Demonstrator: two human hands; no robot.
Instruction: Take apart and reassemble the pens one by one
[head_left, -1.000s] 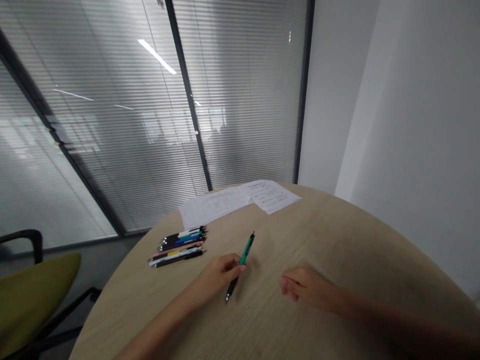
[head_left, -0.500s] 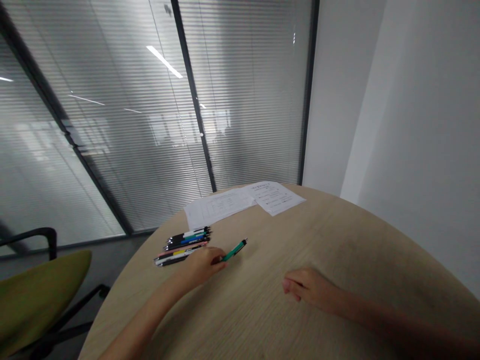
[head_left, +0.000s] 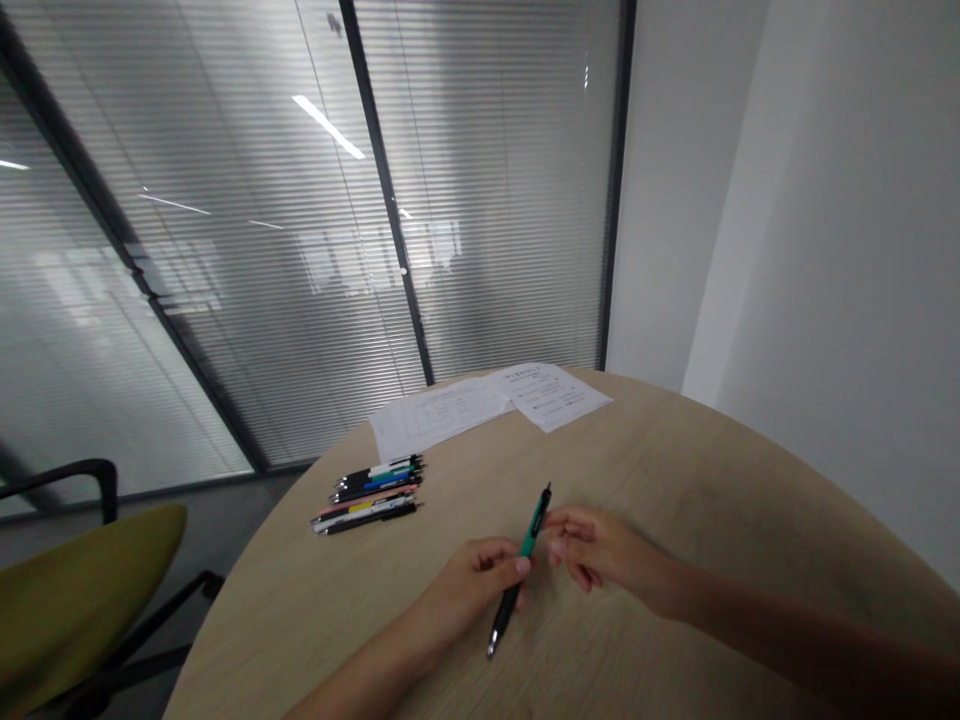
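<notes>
A green and black pen [head_left: 535,527] is pinched between the thumb and fingers of my left hand [head_left: 484,585], above the middle of the table. It stands at a slant, its silver tip toward me and its clicker end pointing away. Just to the right is my right hand [head_left: 600,550], fingers loosely curled and apart, the fingertips close to the pen's upper part. Whether they touch it I cannot tell. Farther left, several pens [head_left: 375,490] in black, white, blue, pink and yellow lie side by side in a row.
Printed paper sheets [head_left: 442,412] overlap at the far edge of the round wooden table [head_left: 660,460]. Beyond it rises a glass partition with blinds [head_left: 510,200], and a white wall [head_left: 840,250] stands at the right. A green chair [head_left: 90,590] is at the left.
My left hand has carried the green and black pen right and toward me, away from the row. My right hand has moved slightly up, its fingers opening beside the pen.
</notes>
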